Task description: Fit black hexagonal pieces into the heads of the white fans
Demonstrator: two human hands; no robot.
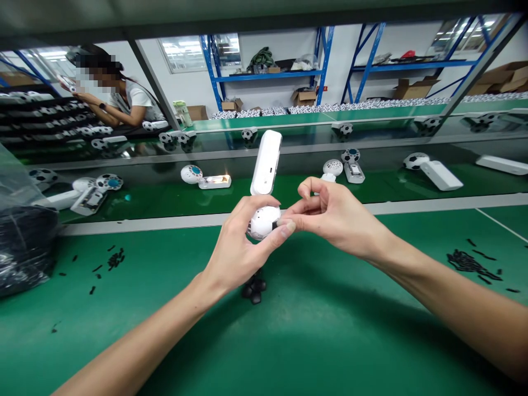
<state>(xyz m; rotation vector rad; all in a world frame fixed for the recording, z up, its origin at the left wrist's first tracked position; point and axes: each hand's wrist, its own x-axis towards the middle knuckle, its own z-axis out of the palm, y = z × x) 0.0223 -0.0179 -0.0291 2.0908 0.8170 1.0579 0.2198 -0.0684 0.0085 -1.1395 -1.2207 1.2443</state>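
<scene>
Over the near counter [289, 341], a white device [266, 162] between two hands

In the middle of the scene, above the counter's far edge, the white device stands tilted, its long handle pointing away and its round head [259, 222] toward the near side. The left hand [237, 242] has its fingers wrapped around that head, gripping it. The fingers of the right hand [334, 217] are pinched together at the head's right side, beside a dark patch; whether they grip a loose piece, I cannot tell.

Just below the left hand, a cluster of black pieces [254, 289] lies on the counter. Small black strips lie in a left pile [116, 258] and a right pile [468, 262]. At the left edge sits a plastic bag [25, 247] with dark contents.

Beyond, more white devices [441, 175] lie along a dark green strip [165, 203]. At the far left, a co-worker [138, 104] holds up a white object; blue shelves [268, 77] stand at the far wall.
</scene>
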